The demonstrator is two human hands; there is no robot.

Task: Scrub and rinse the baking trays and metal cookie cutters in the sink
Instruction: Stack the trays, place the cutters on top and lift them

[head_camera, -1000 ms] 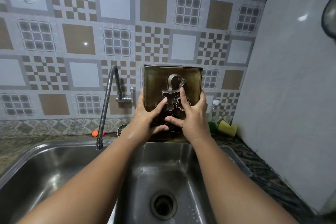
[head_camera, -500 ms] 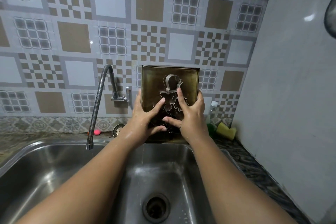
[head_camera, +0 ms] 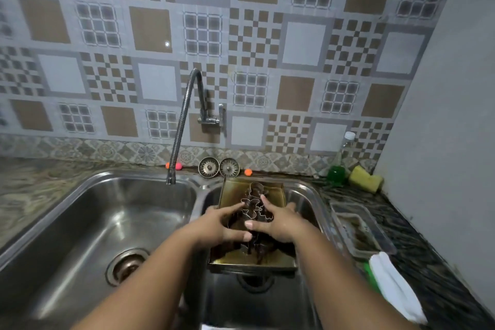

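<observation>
Double steel sink set in a dark mottled counter, patterned tile wall behind. A flexible faucet is mounted on the wall, its spout hanging over the back edge of the left basin. Two metal strainers lean against the wall on the back ledge, an orange ball just beside them. In the right-hand corner stand a clear bottle with green liquid and a yellow sponge; any print on the bottle is too blurred to read. A clear plastic container lies on the counter right of the sink, a white cloth nearer the camera. The baking tray is over the right basin, tilted, its far end up by the back rim and its near end low, covering part of that basin's drain. The cookie cutters lie bunched on the tray's inner face. The left hand holds the tray's left side: forefinger and thumb spread wide and laid over the cutters, the other fingers going round the tray's edge, their tips hidden. The right hand mirrors this on the right side, forefinger stretched up onto the cutters, thumb pointing inward and meeting the left thumb, remaining fingers wrapped at the right edge. Both forearms cross the right basin and hide its near wall.
</observation>
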